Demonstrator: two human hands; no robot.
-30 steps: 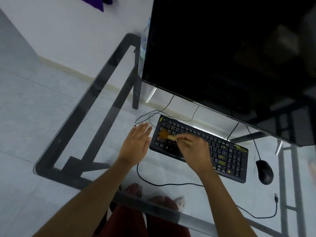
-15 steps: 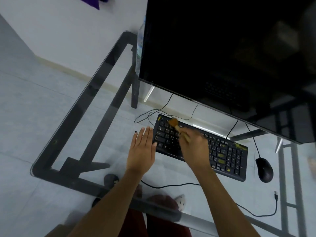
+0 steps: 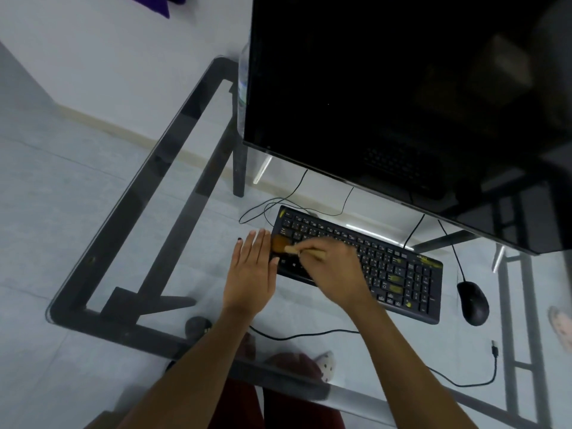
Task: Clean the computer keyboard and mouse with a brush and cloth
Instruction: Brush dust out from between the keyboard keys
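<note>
Wooden brush (image 3: pixel 286 246) in right hand (image 3: pixel 335 270) sweeps keyboard (image 3: pixel 399 270).

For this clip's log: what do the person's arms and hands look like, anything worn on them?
Both forearms are bare up to the frame edge, with no sleeves in view. No watch, bracelet, ring or glove shows on the left hand or the right hand. One left fingernail carries dark polish; the others look pale. The right hand is motion-blurred, so its nails cannot be judged.
</note>
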